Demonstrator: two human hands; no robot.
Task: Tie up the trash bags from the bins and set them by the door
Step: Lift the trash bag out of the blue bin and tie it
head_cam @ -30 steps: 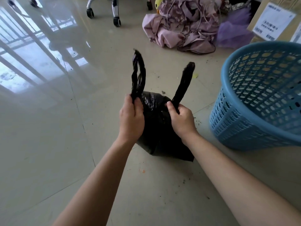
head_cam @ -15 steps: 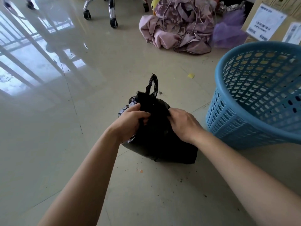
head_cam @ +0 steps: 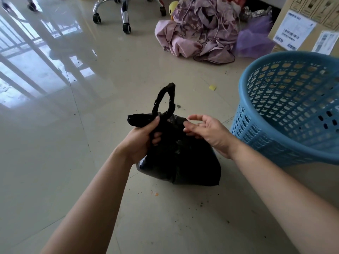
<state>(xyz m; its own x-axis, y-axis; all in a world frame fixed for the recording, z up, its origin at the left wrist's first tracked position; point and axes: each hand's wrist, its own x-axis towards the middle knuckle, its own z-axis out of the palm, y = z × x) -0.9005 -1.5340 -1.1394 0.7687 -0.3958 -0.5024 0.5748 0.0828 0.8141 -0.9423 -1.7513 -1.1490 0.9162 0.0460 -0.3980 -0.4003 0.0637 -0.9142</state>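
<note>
A black trash bag sits on the tiled floor in the middle of the view. My left hand is closed around its gathered neck, with one handle end sticking out to the left and a handle loop standing up above the fist. My right hand hovers over the bag's top right, fingers spread and holding nothing. A blue perforated plastic bin leans at the right, just beside the bag.
A heap of pink and purple cloth lies at the back. Chrome chair legs on castors stand at the back left. Cardboard boxes fill the back right corner. Crumbs and a yellow scrap dot the floor.
The two handles, held upright a second ago, were crossed and pulled down. My right hand has let go and opened; my left hand now holds the knotted neck.
</note>
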